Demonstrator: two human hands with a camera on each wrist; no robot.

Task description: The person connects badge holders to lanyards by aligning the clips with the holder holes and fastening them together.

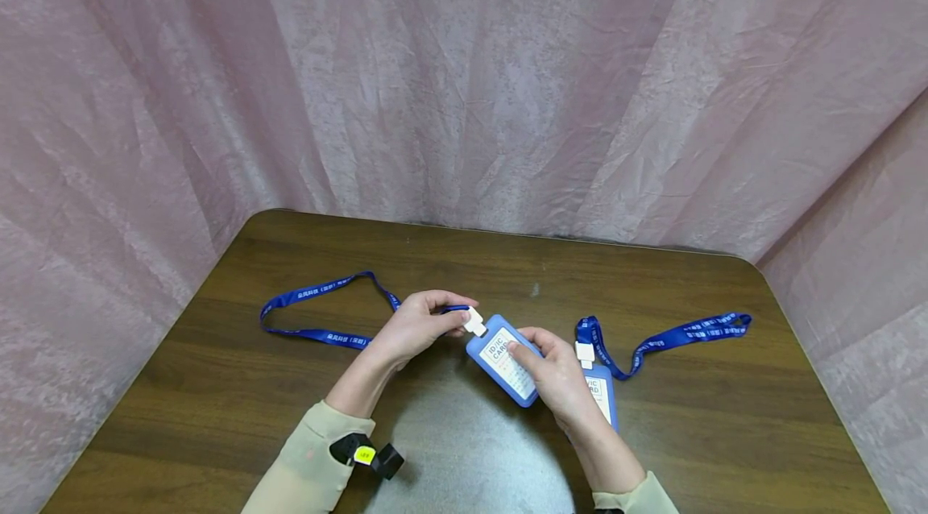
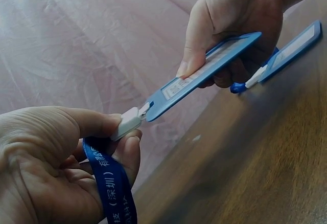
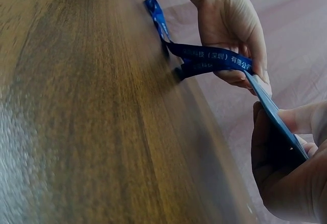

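Observation:
Between finger and thumb, my left hand (image 1: pixel 420 326) pinches the white plastic clip (image 2: pixel 127 123) of a dark blue lanyard (image 1: pixel 319 290). The lanyard's strap, printed with white characters, runs under the palm and loops out to the left over the table. Hooked at the clip's end is a blue badge holder (image 1: pixel 484 353) with a white ID/IC card in it. My right hand (image 1: pixel 554 373) grips this holder by its right side, thumb on the front face and fingers behind. In the left wrist view the holder is tilted above the table.
A second blue badge holder (image 1: pixel 607 400) lies on the table right of my right hand, partly hidden by it. Its white clip (image 1: pixel 585 354) and blue lanyard (image 1: pixel 681 337) stretch to the right. The brown wooden table (image 1: pixel 217 409) ends at a pink curtain (image 1: pixel 464 79).

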